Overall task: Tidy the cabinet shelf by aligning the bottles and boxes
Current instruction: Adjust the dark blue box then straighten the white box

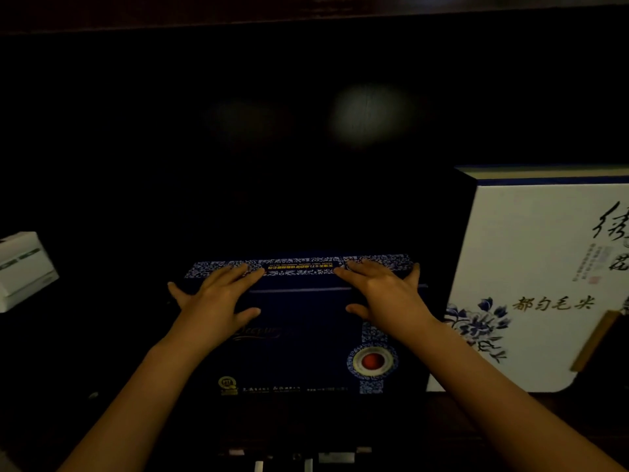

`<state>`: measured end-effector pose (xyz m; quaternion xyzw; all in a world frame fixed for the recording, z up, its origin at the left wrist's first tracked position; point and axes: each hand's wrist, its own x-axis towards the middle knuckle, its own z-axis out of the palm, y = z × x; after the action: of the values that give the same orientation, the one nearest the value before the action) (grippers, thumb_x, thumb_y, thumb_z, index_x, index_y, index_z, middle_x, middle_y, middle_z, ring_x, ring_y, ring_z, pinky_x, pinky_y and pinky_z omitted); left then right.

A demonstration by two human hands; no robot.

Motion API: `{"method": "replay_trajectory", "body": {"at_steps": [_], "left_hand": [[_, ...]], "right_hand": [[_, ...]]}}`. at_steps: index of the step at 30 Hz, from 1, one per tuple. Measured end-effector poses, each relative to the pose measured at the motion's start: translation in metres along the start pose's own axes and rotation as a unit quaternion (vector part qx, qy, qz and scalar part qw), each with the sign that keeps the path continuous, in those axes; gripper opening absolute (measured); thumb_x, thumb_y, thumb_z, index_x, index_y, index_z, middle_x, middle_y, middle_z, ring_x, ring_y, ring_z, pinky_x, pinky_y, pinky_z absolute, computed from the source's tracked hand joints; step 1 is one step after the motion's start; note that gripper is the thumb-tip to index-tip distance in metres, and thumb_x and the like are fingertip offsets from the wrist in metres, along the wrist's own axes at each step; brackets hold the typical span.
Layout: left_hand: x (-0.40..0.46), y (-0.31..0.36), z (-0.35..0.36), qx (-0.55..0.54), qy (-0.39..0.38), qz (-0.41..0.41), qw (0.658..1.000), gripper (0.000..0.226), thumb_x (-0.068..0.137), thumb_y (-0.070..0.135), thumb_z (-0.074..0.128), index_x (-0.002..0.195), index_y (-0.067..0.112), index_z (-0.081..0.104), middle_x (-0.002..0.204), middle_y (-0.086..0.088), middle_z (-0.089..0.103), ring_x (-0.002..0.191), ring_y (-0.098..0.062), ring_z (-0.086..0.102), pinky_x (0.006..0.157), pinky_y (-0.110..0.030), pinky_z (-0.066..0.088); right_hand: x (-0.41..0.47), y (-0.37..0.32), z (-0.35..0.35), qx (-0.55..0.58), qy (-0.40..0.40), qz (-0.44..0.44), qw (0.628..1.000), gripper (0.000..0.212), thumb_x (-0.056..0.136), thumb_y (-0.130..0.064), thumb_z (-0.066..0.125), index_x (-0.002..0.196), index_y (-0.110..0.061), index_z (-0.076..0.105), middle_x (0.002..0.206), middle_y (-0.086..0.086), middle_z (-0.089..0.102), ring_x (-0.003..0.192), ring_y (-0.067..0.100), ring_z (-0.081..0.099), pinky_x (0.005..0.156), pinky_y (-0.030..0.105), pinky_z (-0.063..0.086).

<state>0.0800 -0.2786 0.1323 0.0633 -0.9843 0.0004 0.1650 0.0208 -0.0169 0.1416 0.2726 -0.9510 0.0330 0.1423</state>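
A dark blue box (306, 338) with blue-and-white patterned trim and a red round emblem stands upright in the middle of the dim cabinet shelf. My left hand (214, 298) grips its upper left corner, fingers over the top edge and thumb on the front face. My right hand (381, 291) holds the upper right corner the same way. Right beside it stands a large white box (531, 267) with blue flowers and calligraphy, its left edge close to the blue box.
A small white box (23, 267) sits tilted at the far left of the shelf. The back of the cabinet is dark, with two faint light reflections. The shelf's front edge (306, 424) runs below the boxes.
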Motion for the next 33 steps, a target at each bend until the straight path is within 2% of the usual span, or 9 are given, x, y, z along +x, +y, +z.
{"method": "replay_trajectory", "body": {"at_steps": [3,6,8,12,17,25,33], "left_hand": [[0.001,-0.006,0.000,-0.020,-0.007,-0.041,0.999,0.072,0.081,0.061,0.050,0.139,0.052,0.009,0.157,0.014,0.010,0.144,-0.015,0.006,0.102,-0.075,0.009],[-0.001,-0.013,-0.001,-0.044,0.002,-0.043,0.998,0.074,0.079,0.060,0.053,0.141,0.047,0.014,0.157,0.012,0.013,0.143,-0.017,0.008,0.104,-0.067,0.023],[-0.003,-0.012,0.000,-0.049,0.020,-0.038,0.998,0.073,0.079,0.059,0.054,0.141,0.047,0.018,0.156,0.012,0.018,0.143,-0.017,0.011,0.103,-0.062,0.027],[-0.005,-0.010,0.001,-0.060,0.046,-0.036,0.997,0.071,0.079,0.056,0.057,0.140,0.044,0.023,0.155,0.010,0.023,0.143,-0.017,0.014,0.104,-0.061,0.027],[-0.006,-0.009,0.002,-0.068,0.061,-0.038,0.995,0.069,0.078,0.054,0.059,0.139,0.043,0.029,0.153,0.009,0.028,0.143,-0.016,0.017,0.106,-0.062,0.022],[-0.006,-0.007,0.003,-0.078,0.085,-0.040,0.993,0.066,0.077,0.051,0.063,0.136,0.038,0.038,0.150,0.006,0.036,0.142,-0.017,0.023,0.106,-0.065,0.019],[-0.008,-0.006,0.005,-0.091,0.102,-0.035,0.990,0.063,0.076,0.048,0.065,0.133,0.037,0.043,0.147,0.006,0.040,0.141,-0.016,0.026,0.105,-0.066,0.016]], "right_hand": [[0.000,0.000,0.000,-0.007,-0.006,0.006,1.000,0.068,0.089,-0.038,0.052,0.143,-0.041,0.010,0.157,-0.007,0.014,0.144,0.017,0.008,0.100,0.077,0.003],[0.001,0.004,-0.001,-0.021,-0.024,0.015,0.999,0.071,0.089,-0.038,0.053,0.142,-0.043,0.006,0.157,-0.006,0.010,0.144,0.020,0.006,0.100,0.077,0.008],[0.001,0.008,-0.004,-0.018,-0.041,0.029,0.999,0.073,0.089,-0.040,0.053,0.142,-0.044,0.003,0.157,-0.006,0.008,0.144,0.021,0.004,0.100,0.076,0.012],[0.001,0.014,-0.011,-0.033,-0.044,0.025,0.998,0.072,0.088,-0.042,0.052,0.142,-0.044,0.005,0.157,-0.006,0.010,0.144,0.023,0.008,0.103,0.066,0.027],[-0.004,0.014,-0.012,-0.028,-0.010,0.037,0.999,0.067,0.087,-0.040,0.055,0.142,-0.040,0.016,0.156,-0.006,0.016,0.141,0.025,0.015,0.101,0.060,0.035],[-0.008,0.011,-0.011,-0.005,0.018,0.063,0.998,0.061,0.086,-0.035,0.058,0.140,-0.034,0.029,0.155,-0.001,0.018,0.140,0.029,0.014,0.099,0.061,0.033],[-0.012,0.009,-0.013,-0.001,0.042,0.075,0.996,0.056,0.085,-0.034,0.061,0.136,-0.031,0.039,0.154,0.000,0.019,0.135,0.034,0.020,0.094,0.057,0.040]]}}
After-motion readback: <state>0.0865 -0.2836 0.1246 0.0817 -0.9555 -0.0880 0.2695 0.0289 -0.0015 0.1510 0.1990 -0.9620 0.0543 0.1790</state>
